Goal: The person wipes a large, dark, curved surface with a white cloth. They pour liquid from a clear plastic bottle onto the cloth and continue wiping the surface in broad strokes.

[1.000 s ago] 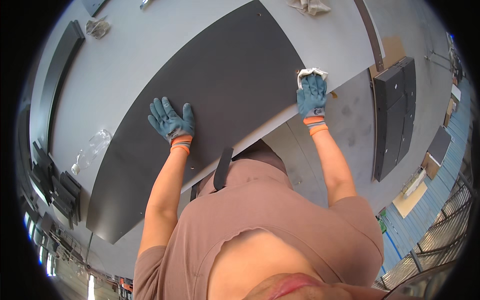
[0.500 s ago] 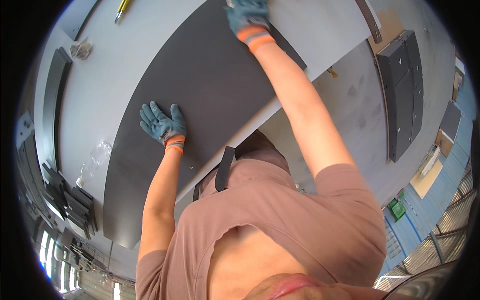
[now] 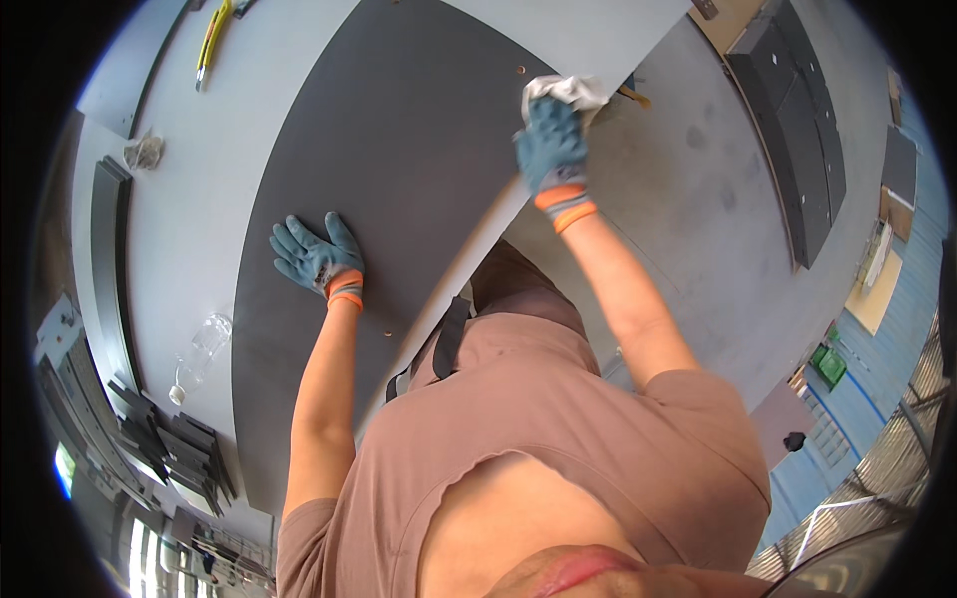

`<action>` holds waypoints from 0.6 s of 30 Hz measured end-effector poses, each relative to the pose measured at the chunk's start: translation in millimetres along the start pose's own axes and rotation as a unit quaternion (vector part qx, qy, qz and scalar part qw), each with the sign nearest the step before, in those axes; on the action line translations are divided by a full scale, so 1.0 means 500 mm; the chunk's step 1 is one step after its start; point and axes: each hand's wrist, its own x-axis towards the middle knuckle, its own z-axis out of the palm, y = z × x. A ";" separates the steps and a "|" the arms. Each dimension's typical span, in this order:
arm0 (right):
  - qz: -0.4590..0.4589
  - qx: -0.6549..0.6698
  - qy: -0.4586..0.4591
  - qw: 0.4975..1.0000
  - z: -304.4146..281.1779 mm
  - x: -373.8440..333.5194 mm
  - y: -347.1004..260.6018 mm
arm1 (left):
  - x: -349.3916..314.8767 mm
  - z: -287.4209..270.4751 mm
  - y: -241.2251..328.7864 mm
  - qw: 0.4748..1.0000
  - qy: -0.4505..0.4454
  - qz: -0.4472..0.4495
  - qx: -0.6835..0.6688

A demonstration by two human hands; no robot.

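A large dark grey panel (image 3: 419, 149) with one curved edge lies flat on a light-coloured table. My left hand (image 3: 311, 255), in a blue-grey glove with an orange cuff, rests flat on its left part with the fingers spread. At the panel's right edge, nearest the table's side, my right hand (image 3: 554, 149) in a matching glove is closed on a crumpled white rag (image 3: 568, 92). Small round holes show in the panel's surface, near the right hand and below the left hand.
On the table left of the panel are a yellow utility knife (image 3: 210, 42), a crumpled clear wrapper (image 3: 145, 152) and a clear plastic bottle (image 3: 204, 349). Dark strips (image 3: 164, 448) are stacked at lower left. Black panels (image 3: 793, 120) lie off to the right.
My right hand has come back from the panel's far part to its right edge with the rag. My left hand stays flat on the panel. The view has shifted slightly.
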 end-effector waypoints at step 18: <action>0.085 0.302 0.098 0.945 0.113 0.030 0.038 | 0.006 0.002 -0.004 1.000 -0.014 -0.009 -0.009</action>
